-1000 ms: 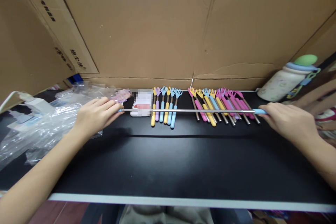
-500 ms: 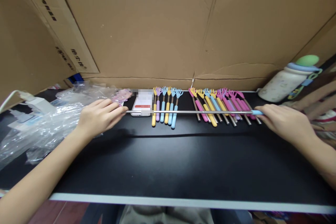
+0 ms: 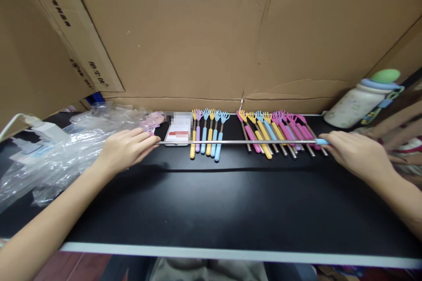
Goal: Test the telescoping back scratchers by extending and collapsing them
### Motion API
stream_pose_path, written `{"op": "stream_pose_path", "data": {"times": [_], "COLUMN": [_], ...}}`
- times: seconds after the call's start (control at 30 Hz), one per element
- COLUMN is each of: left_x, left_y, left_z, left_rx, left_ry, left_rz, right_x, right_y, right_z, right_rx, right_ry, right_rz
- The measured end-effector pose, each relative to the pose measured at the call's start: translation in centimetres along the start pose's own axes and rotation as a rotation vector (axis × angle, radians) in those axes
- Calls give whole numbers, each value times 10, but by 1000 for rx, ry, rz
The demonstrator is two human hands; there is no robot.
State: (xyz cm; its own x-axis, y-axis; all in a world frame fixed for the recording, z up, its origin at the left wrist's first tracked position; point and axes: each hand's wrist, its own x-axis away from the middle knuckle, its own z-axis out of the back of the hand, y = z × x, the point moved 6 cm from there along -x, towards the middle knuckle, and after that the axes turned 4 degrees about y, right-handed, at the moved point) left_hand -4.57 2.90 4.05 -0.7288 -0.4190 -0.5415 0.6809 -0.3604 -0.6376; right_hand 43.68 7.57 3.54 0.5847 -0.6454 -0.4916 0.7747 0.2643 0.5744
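Note:
An extended telescopic back scratcher (image 3: 234, 142) spans level between my two hands, above the black table. Closed around its left end, my left hand (image 3: 130, 147) hides the head. My right hand (image 3: 358, 151) grips the blue handle at the other end. Behind the rod lies a short row of collapsed back scratchers (image 3: 211, 140) in yellow, purple and blue. To their right is a denser group of back scratchers (image 3: 283, 127) in pink, yellow, blue and purple, some overlapping.
A phone (image 3: 178, 134) lies left of the short row. Clear plastic bags (image 3: 66, 158) pile up at the left, beside a white charger (image 3: 51, 131). A bottle (image 3: 358, 101) leans at the right. Cardboard (image 3: 198, 35) walls the back. The table's pale front edge (image 3: 231, 254) runs near me.
The left end of the rod has dipped very slightly. Both hands keep their hold, and everything on the table stays where it was.

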Motion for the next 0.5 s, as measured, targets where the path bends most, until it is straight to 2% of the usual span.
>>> {"op": "stream_pose_path", "data": {"times": [0.1, 0.2, 0.3, 0.4, 0.5], "left_x": [2, 1, -8, -19, -24], "left_y": [-4, -3, 9, 18, 16], "left_z": [2, 7, 9, 10, 13], "left_rx": [-31, -57, -6, 36, 46], "left_ry": [21, 83, 92, 38, 3], "left_rz": [-1, -19, -67, -62, -17], "right_x": [2, 0, -10, -26, -40], "right_y": [-2, -8, -33, -63, -77], "right_z": [4, 19, 35, 49, 59], "right_rx": [6, 40, 3, -96, -94], "right_ry": [47, 176, 263, 268, 269], "right_rz": [53, 67, 126, 188, 166]}}
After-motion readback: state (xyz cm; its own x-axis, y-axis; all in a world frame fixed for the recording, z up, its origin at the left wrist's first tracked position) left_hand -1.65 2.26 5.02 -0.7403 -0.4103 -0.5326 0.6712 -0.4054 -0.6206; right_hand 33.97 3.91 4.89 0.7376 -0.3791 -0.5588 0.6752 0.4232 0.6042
